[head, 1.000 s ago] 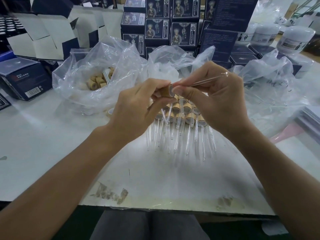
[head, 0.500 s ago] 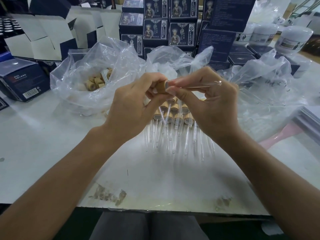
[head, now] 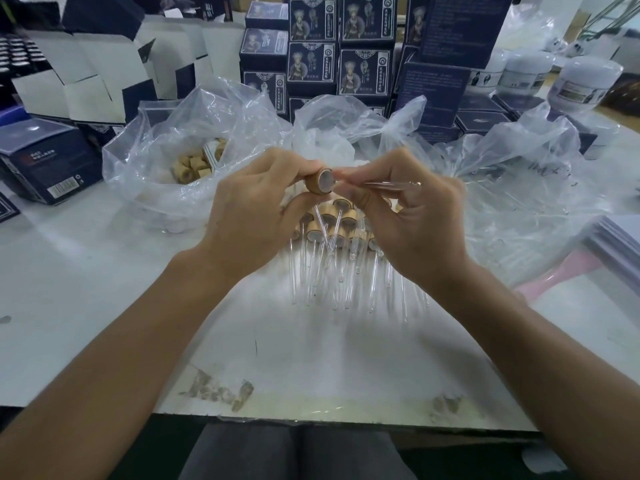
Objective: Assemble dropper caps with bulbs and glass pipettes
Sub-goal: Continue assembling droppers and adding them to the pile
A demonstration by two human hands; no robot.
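On the white table [head: 104, 306], above finished droppers [head: 332, 233], the left hand [head: 249, 216] pinched a cap [head: 320, 181], the right hand [head: 408, 220] a glass tube [head: 391, 184]; best kept straight, pushed gently

Both forearms were bare and reached forward from the lower corners, converging at mid-frame above the table. The left hand [head: 249, 209] was raised with its back toward the camera, thumb and fingers curled in a pinch. The right hand [head: 412, 220] was held opposite at the same height, its thumb and forefinger pinched together, the remaining fingers [head: 401, 216] curled loosely beneath. The fingertips of the two hands nearly met.
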